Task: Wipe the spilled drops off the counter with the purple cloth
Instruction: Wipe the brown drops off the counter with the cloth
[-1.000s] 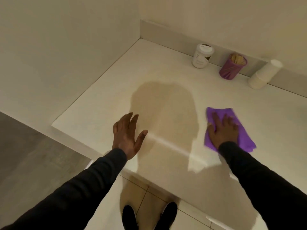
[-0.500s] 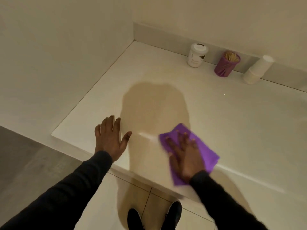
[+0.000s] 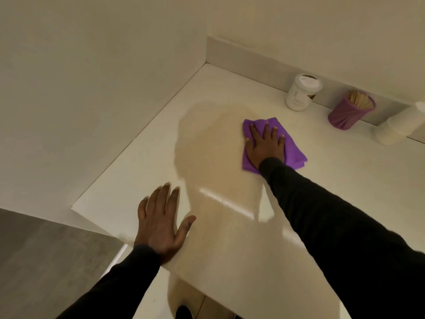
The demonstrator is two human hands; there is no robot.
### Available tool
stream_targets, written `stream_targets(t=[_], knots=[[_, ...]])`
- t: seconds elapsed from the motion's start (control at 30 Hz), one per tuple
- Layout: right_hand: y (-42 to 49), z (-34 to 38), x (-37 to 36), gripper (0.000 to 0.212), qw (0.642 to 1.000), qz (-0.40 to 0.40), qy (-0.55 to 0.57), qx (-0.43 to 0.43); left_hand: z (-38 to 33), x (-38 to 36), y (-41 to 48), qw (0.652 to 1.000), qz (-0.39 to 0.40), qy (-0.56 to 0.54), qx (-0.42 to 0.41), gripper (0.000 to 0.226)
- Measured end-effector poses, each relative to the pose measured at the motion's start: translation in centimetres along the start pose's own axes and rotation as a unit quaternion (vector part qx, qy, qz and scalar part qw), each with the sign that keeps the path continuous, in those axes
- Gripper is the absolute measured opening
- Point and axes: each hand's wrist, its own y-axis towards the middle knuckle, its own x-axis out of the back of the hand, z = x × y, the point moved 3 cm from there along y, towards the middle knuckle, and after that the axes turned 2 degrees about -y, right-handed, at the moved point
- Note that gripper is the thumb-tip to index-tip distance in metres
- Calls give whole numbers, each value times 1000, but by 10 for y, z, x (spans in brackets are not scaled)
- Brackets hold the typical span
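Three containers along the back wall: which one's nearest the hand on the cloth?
The white lidded jar, leftmost of the three; the purple toothpick holder and white paper cup stack sit farther right of the right hand.

We have the cloth (image 3: 291,148) flat on the bench (image 3: 345,180), mid-depth, right hand (image 3: 266,146) on top. Left hand (image 3: 161,226) on the near edge, well apart. Along the back wall, left to right: jar (image 3: 301,93), holder (image 3: 349,109), cup stack (image 3: 400,127).
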Motion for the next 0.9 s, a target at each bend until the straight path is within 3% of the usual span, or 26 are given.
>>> stream_targets(t=[0.17,0.3,0.57,0.7,0.8,0.83,0.9], knots=[[67,46,1,61,1000,10,4,-3,2,-1,1,1000,-11,-10,-2,77],[79,95,-3,61,998,21,2,51,4,-4,3,1000,-14,-10,7,80],[-85,175,-25,59,948,63,-12,311,0,8,0,998,-49,-39,18,81],[-191,128,-32,56,927,60,-1,371,0,9,-2,998,-49,-36,8,78],[-201,51,-29,57,927,50,2,373,0,7,-3,999,-41,-6,6,76],[-189,17,-28,58,941,35,-9,335,0,7,-2,999,-37,2,6,76],[-160,-60,-17,58,984,-4,-14,178,-2,5,-2,1000,-24,17,-1,76]])
